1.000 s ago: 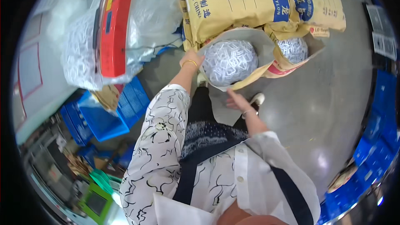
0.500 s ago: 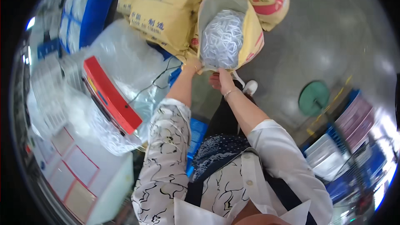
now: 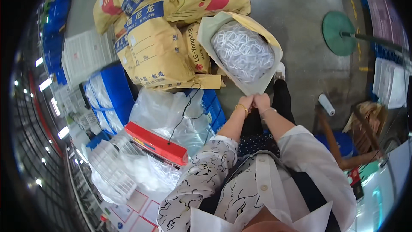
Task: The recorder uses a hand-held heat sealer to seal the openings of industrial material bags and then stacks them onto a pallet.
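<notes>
An open yellow-brown paper sack [image 3: 254, 88] stands in front of me, its mouth spread wide. White plastic loop-shaped pieces [image 3: 242, 50] fill it close to the rim. My left hand [image 3: 244, 102] is closed on the sack's near edge, with a gold bracelet at its wrist. Right against it, my right hand [image 3: 261, 102] grips the same edge, drawn out to a point. The fingertips of both hands are partly hidden.
Several filled paper sacks [image 3: 156, 47] are piled left of the open one. A red boxy device [image 3: 156, 141] with a black cable rests by clear plastic bags [image 3: 156, 107]. A round green base [image 3: 339, 33] with a pole stands right; a white roll [image 3: 326, 105] lies nearer.
The view has turned, and the open sack now lies further right in it. My hands, apart on the rim before, have come together at one point of its edge.
</notes>
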{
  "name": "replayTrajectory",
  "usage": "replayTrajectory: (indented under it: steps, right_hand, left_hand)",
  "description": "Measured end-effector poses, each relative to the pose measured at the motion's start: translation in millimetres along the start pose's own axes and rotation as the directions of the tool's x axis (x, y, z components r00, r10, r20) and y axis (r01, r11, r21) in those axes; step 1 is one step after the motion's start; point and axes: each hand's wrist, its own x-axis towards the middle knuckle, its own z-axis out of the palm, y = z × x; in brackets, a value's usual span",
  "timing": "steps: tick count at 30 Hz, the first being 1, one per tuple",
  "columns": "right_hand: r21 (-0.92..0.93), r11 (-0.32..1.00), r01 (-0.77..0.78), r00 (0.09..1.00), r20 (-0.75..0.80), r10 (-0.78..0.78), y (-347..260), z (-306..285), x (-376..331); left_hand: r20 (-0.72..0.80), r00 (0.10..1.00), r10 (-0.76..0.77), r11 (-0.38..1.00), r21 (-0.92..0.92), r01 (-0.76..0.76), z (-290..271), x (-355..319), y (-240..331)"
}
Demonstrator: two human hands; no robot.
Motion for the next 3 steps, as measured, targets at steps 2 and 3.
replayTrajectory:
  steps: [2,3]
  right_hand:
    - [0.217,0.968,-0.126,0.985,0.140,0.097,-4.0,-32.3,-3.5]
    - [0.286,0.947,-0.143,0.979,0.182,0.092,-5.1,-32.0,-0.5]
  left_hand:
    - [-0.179,0.968,0.175,0.985,0.044,-0.169,-11.9,4.6,27.6]
    - [-0.364,0.864,0.348,0.938,0.141,-0.318,-39.0,20.3,41.4]
